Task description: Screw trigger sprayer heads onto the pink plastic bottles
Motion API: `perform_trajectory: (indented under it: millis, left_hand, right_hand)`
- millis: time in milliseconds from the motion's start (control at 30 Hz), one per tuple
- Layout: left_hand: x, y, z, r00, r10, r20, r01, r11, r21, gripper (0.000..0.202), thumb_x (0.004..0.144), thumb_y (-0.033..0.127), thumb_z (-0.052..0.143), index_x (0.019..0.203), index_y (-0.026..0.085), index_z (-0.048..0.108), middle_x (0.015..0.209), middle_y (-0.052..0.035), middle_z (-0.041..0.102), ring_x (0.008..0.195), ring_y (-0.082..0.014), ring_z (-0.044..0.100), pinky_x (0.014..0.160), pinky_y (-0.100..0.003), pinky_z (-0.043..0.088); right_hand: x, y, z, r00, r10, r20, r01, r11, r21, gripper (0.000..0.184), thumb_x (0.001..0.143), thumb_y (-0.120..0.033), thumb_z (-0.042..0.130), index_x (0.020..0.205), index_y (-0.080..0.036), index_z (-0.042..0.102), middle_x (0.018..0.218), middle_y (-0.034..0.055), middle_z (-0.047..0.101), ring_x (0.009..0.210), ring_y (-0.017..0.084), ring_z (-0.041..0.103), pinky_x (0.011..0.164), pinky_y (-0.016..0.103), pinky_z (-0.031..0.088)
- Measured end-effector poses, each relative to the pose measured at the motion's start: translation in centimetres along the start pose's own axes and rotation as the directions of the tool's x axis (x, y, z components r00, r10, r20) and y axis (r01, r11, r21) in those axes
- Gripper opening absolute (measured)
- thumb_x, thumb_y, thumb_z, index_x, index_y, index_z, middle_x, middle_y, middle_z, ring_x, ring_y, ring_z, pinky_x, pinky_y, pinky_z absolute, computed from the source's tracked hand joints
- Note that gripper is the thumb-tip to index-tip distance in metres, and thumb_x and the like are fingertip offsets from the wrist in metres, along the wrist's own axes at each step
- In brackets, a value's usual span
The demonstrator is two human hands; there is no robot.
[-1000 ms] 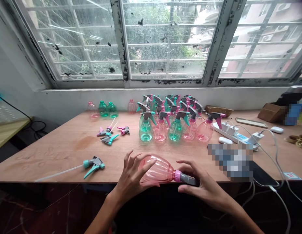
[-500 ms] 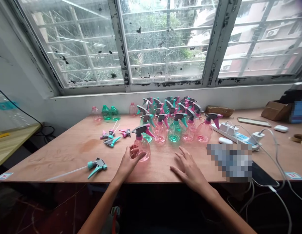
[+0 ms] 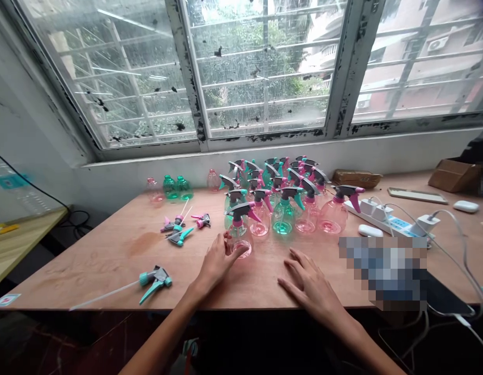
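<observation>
A pink spray bottle with a grey and pink trigger head stands upright near the middle of the table. My left hand is wrapped around its lower left side, thumb across the front. My right hand rests on the tabletop with its fingers apart and holds nothing. Just behind the held bottle stand several assembled spray bottles, among them a green one and a pink one at the right end. A loose teal trigger head with a long tube lies left of my left hand.
More loose trigger heads lie at the left. Behind them, along the wall, stand headless green bottles and pink bottles. At right are a white power strip with cables, a phone and a cardboard box.
My left hand has moved the pink spray bottle to the right and farther back, closer to the group. My right hand stays open on the table. The view has shifted slightly.
</observation>
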State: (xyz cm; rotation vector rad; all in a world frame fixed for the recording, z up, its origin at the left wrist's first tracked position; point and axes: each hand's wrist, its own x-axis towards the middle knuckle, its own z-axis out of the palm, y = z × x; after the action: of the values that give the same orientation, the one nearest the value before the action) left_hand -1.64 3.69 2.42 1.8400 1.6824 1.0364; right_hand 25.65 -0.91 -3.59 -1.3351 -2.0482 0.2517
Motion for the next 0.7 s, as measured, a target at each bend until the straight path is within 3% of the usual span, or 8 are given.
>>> perform_trajectory:
  millis: [267,333,433,500,567,633,700]
  left_hand:
    - [-0.8,-0.4,0.3,1.000,0.015,-0.013,-0.014,0.996,0.083,0.077,0.082,0.063,0.065,0.142,0.021,0.040,0.140,-0.0195,0.057,0.128,-0.0376,0.057,0.103,-0.051,0.044]
    - [-1.0,-0.9,-0.3,1.000,0.026,0.003,-0.027,0.995,0.097,0.088,0.082,0.063,0.064,0.149,0.021,0.028,0.150,-0.0221,0.047,0.129,-0.0377,0.056,0.103,-0.053,0.044]
    - [-0.2,-2.0,-2.2,0.997,0.051,-0.051,-0.046,0.994,0.103,0.084,0.091,0.062,0.052,0.154,0.021,0.016,0.154,-0.0229,0.040,0.128,-0.0355,0.057,0.101,-0.053,0.047]
    - [2.0,-2.7,-4.4,0.985,0.066,-0.159,-0.038,0.985,0.169,0.076,0.095,0.060,0.046,0.153,0.020,0.019,0.151,-0.0216,0.044,0.130,-0.0336,0.055,0.104,-0.052,0.044]
    - [5.7,-3.2,-6.8,0.978,0.074,-0.197,-0.019,0.963,0.269,0.068,0.098,0.057,0.039,0.151,0.018,0.022,0.147,-0.0208,0.048,0.125,-0.0303,0.060,0.101,-0.045,0.048]
    - [10.8,-3.6,-9.0,0.979,0.067,-0.193,0.017,0.915,0.402,0.065,0.098,0.057,0.037,0.149,0.018,0.027,0.146,-0.0191,0.050,0.120,-0.0299,0.062,0.097,-0.042,0.050]
    - [16.6,-3.9,-10.4,0.977,0.076,-0.199,0.025,0.886,0.462,0.067,0.095,0.057,0.045,0.147,0.017,0.031,0.148,-0.0200,0.048,0.128,-0.0355,0.055,0.103,-0.046,0.044]
  right_hand:
    - [-0.1,0.0,0.2,1.000,0.018,0.007,-0.018,1.000,-0.003,0.039,0.093,-0.048,0.060,0.122,-0.022,0.065,0.141,0.0127,0.058,0.131,0.035,0.053,0.108,0.053,0.047]
    - [-0.1,0.1,0.4,1.000,0.016,0.010,-0.016,1.000,-0.018,0.039,0.093,-0.049,0.060,0.122,-0.023,0.065,0.141,0.0123,0.059,0.131,0.035,0.054,0.108,0.054,0.048]
    - [-0.2,0.6,0.7,1.000,-0.014,0.011,0.015,0.998,-0.066,0.040,0.094,-0.049,0.060,0.124,-0.024,0.065,0.142,0.0119,0.059,0.130,0.036,0.055,0.105,0.054,0.051]
    - [-0.1,1.2,0.9,0.998,-0.063,0.004,0.063,0.992,-0.109,0.041,0.093,-0.049,0.061,0.126,-0.025,0.065,0.142,0.0116,0.060,0.127,0.036,0.059,0.101,0.053,0.055]
    - [-0.1,1.9,1.2,0.992,-0.130,-0.006,0.127,0.980,-0.151,0.042,0.091,-0.048,0.065,0.127,-0.026,0.065,0.141,0.0104,0.061,0.123,0.036,0.062,0.099,0.050,0.058]
    - [0.0,2.6,1.6,0.983,-0.185,-0.012,0.179,0.964,-0.196,0.044,0.089,-0.047,0.068,0.128,-0.028,0.065,0.139,0.0092,0.063,0.121,0.036,0.064,0.096,0.048,0.060]
    - [0.0,3.2,2.0,0.975,-0.219,-0.025,0.207,0.950,-0.234,0.046,0.088,-0.047,0.069,0.130,-0.028,0.064,0.137,0.0089,0.064,0.118,0.036,0.066,0.093,0.047,0.061]
